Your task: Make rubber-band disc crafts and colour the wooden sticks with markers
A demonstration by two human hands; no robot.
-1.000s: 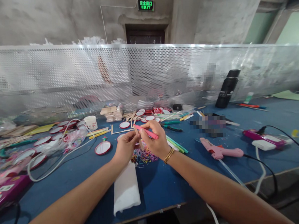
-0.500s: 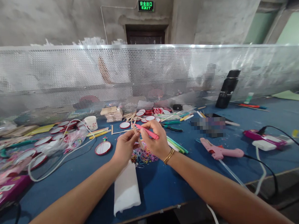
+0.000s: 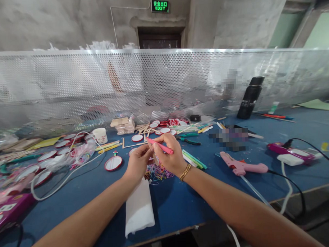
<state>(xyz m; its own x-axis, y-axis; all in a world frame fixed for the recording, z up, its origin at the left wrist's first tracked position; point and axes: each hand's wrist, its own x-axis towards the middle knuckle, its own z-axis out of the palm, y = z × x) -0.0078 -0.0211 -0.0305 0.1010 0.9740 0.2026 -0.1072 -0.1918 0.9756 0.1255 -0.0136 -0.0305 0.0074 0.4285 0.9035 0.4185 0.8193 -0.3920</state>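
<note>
My left hand (image 3: 139, 161) is closed in a pinch on a wooden craft stick (image 3: 155, 160), which slants between my two hands. A pink marker pen (image 3: 163, 146) is gripped by my right hand (image 3: 171, 155), its tip end close to the top of the stick. Fingers hide part of the stick. Under my hands lies a heap of colourful rubber bands (image 3: 162, 173). Nearer to me, a folded white cloth or tissue (image 3: 140, 212) rests on the blue table (image 3: 183, 205). Left of my hands is a red-rimmed white disc (image 3: 113, 163).
A pink glue gun (image 3: 243, 167) and a purple power strip (image 3: 289, 151) with cables lie at right. A black bottle (image 3: 251, 97) stands by the perforated metal screen (image 3: 179, 72). Green-handled pliers (image 3: 190, 139), a paper cup (image 3: 100, 135) and more discs (image 3: 47, 155) lie around.
The marker pen in my right hand has shifted very slightly left and down along the stick. My left hand stays nearly still.
</note>
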